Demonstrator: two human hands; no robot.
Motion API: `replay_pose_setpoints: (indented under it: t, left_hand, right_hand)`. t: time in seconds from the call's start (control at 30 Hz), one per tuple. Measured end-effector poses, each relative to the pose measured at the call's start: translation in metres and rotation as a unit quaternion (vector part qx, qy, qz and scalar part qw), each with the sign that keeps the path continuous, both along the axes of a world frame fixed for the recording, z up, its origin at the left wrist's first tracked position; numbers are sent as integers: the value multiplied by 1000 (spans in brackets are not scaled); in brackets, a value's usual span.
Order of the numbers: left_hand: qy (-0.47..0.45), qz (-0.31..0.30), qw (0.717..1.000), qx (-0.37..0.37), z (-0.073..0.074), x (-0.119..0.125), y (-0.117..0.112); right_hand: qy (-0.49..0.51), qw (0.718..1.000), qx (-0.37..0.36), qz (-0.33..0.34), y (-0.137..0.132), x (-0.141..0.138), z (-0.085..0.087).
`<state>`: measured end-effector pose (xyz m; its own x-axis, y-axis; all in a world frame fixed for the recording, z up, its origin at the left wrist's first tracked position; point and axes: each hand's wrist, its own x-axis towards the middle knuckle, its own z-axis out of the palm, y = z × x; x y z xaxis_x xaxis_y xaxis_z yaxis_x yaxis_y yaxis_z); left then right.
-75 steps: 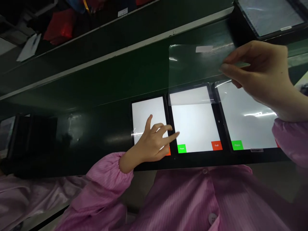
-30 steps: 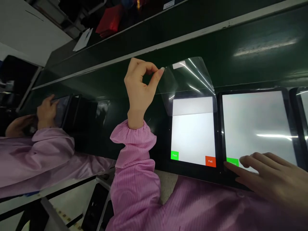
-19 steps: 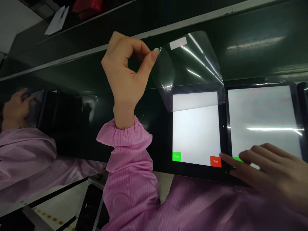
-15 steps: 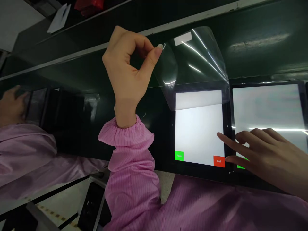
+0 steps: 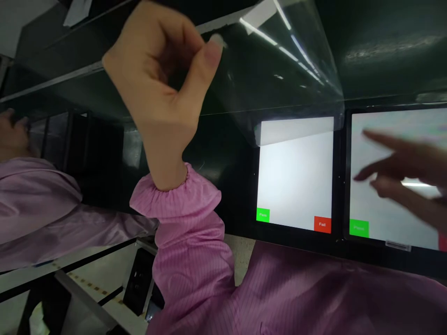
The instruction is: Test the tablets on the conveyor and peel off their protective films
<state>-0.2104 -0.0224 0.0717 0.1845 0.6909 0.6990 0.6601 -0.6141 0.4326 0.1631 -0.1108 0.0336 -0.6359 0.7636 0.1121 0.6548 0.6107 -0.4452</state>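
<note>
My left hand (image 5: 157,83) is raised, thumb and forefinger pinched on the edge of a clear plastic film (image 5: 296,79). The film has a pale label (image 5: 260,15) near its top, and its lower end hangs over the upper part of a tablet (image 5: 295,177). That tablet shows a white screen with a green Pass box and a red Fail box. My right hand (image 5: 412,167), smeared by motion, is over a second tablet (image 5: 359,200) at the right, forefinger stretched out and nothing visible in it. Whether it touches this screen I cannot tell.
At the far left another person's hand (image 5: 14,137) and sleeve (image 5: 35,200) lie beside dark devices on the dark green bench (image 5: 223,204). A pale ledge (image 5: 77,74) runs along the back. Below the bench stand metal frames and a dark box (image 5: 138,281).
My left hand has moved up and left, drawing the film higher. My right hand has left the first tablet's edge and moved up and right over the second. The view has shifted slightly.
</note>
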Motion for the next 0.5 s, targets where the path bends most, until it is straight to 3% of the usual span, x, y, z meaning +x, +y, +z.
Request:
replay_pose_setpoints:
  t: [0.03,0.1,0.17,0.2,0.23,0.3,0.4,0.5]
  left_hand:
    - [-41,-7,999,-32,0,0,-13]
    - [-110,-35,989,-94,-6,-3,-40]
    - [-141,-97,972,-160,-18,-7,-67]
    - [-140,-135,960,-204,-25,-8,-81]
    - [-126,-172,944,-252,-33,-8,-94]
    - [-69,-212,909,-352,-47,-6,-120]
    - [3,-137,879,-457,-69,3,-159]
    - [-55,-46,897,-437,-100,15,-193]
  right_hand:
    - [38,996,-68,-33,18,-1,0]
    - [127,963,-229,-65,54,-7,0]
    - [161,928,-332,-42,85,-16,-3]
    - [157,924,-349,-16,96,-20,-5]
    - [141,932,-334,19,105,-25,-6]
    - [96,964,-234,83,111,-35,-9]
    - [78,991,-25,107,88,-56,-11]
    - [96,980,116,132,35,-78,-13]
